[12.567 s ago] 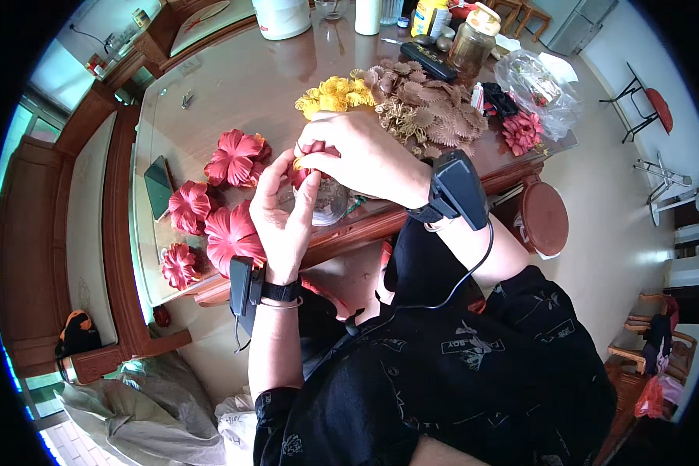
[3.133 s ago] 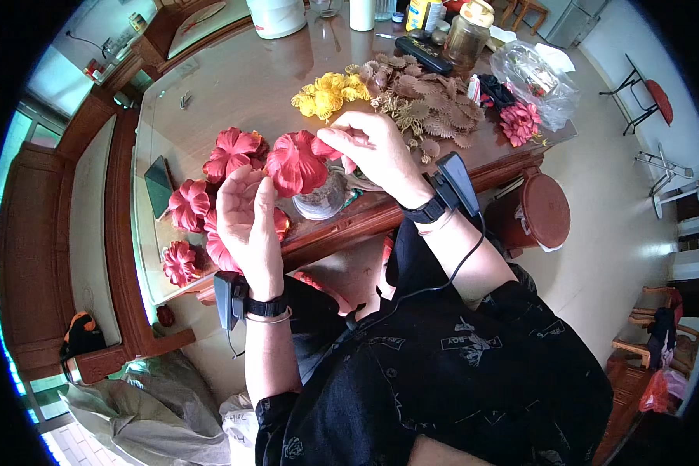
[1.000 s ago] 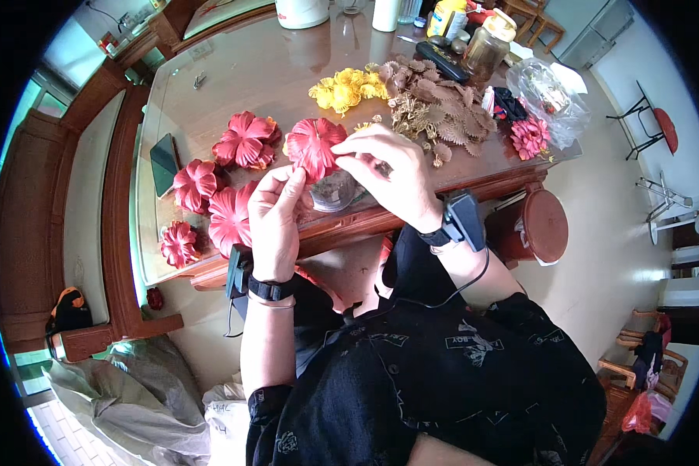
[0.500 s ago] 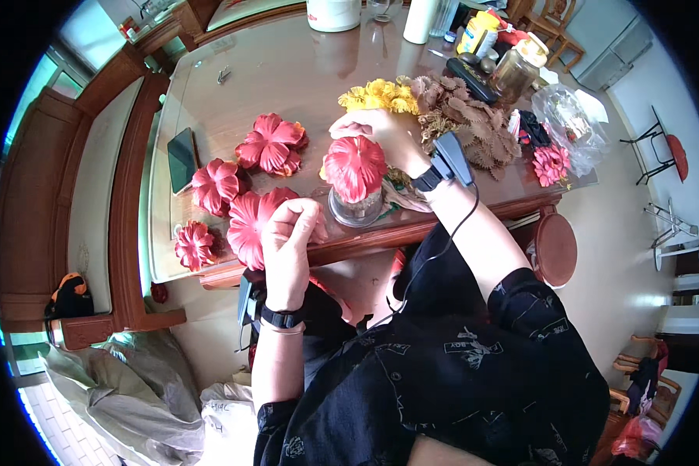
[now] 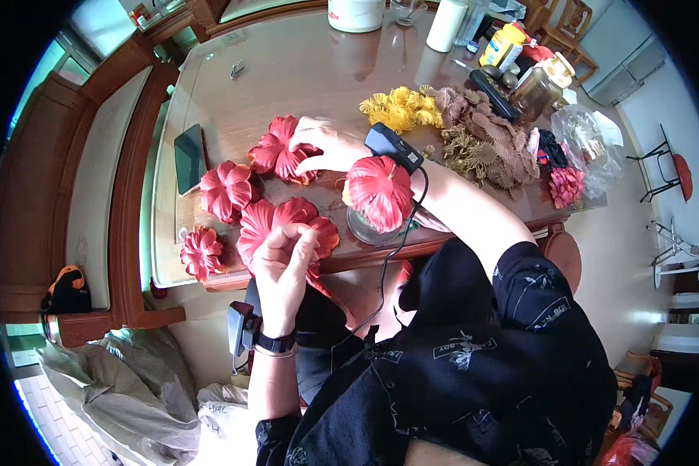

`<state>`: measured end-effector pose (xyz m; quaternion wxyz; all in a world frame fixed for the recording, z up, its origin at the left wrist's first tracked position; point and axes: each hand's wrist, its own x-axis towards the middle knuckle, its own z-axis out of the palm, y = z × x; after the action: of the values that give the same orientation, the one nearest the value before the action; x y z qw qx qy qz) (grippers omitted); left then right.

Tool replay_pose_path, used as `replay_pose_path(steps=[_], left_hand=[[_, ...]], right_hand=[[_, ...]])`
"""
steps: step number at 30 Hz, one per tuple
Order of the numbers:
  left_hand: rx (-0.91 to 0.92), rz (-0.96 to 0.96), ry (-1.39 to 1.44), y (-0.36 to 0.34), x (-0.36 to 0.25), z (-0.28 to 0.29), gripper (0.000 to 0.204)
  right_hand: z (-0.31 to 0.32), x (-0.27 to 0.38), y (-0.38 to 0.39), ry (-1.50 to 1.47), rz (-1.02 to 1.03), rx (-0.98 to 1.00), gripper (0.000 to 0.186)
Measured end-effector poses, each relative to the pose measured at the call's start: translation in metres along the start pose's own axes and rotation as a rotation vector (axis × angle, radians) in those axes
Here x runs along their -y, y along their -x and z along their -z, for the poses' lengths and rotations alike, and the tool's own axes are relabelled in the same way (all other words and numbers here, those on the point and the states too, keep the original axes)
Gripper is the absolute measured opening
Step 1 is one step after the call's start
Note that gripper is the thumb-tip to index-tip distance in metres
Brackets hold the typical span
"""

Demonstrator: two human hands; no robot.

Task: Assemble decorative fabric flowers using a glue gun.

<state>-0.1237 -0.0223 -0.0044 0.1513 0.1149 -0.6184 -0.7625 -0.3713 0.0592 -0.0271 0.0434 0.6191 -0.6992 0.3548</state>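
Note:
My right hand (image 5: 326, 146) reaches left across the table, fingers curved apart over a layered red fabric flower (image 5: 276, 144). My left hand (image 5: 283, 268) is pinched above a large red flower (image 5: 264, 221); whatever it holds, if anything, I cannot make out. Another red flower (image 5: 379, 190) rests on a glass jar (image 5: 369, 229), partly behind my right forearm. More red flowers (image 5: 225, 194) lie at the left, including a smaller one (image 5: 202, 252) near the table edge.
The glass-topped table (image 5: 272, 70) holds a phone (image 5: 189, 159), yellow petals (image 5: 400, 109), brown pieces (image 5: 489, 140), a plastic bag (image 5: 582, 155), a pink flower (image 5: 565, 186) and several containers (image 5: 446, 23). A round stool (image 5: 559, 264) stands beside it; grey sacking (image 5: 116, 380) lies at lower left.
My right hand has left the red flower, now on the jar, and moved left over the other flowers. My left hand has released that flower and dropped lower; the view has shifted slightly.

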Motion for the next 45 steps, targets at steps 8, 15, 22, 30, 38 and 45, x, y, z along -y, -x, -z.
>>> replay_pose_path(steps=[8,15,22,30,38,45], left_hand=[[-0.012,-0.046,-0.163,-0.012,-0.009,0.004,0.006],[-0.027,-0.092,-0.264,-0.020,-0.009,0.002,0.006],[-0.041,-0.093,-0.342,-0.022,-0.007,0.004,0.006],[-0.048,-0.117,-0.327,-0.020,-0.001,0.007,0.005],[-0.039,-0.165,-0.396,-0.022,0.000,0.007,0.005],[-0.035,-0.148,-0.407,-0.021,0.001,0.007,0.005]], right_hand=[[-0.005,-0.002,0.000,-0.123,-0.228,0.041,0.027],[-0.007,-0.007,-0.003,-0.096,-0.206,0.045,0.024],[-0.003,0.000,-0.014,0.058,-0.087,0.176,0.033],[-0.009,-0.007,-0.016,0.077,0.024,0.229,0.031],[-0.011,-0.007,-0.016,-0.025,-0.006,0.178,0.023],[-0.015,-0.012,-0.015,-0.079,-0.022,0.062,0.016]])
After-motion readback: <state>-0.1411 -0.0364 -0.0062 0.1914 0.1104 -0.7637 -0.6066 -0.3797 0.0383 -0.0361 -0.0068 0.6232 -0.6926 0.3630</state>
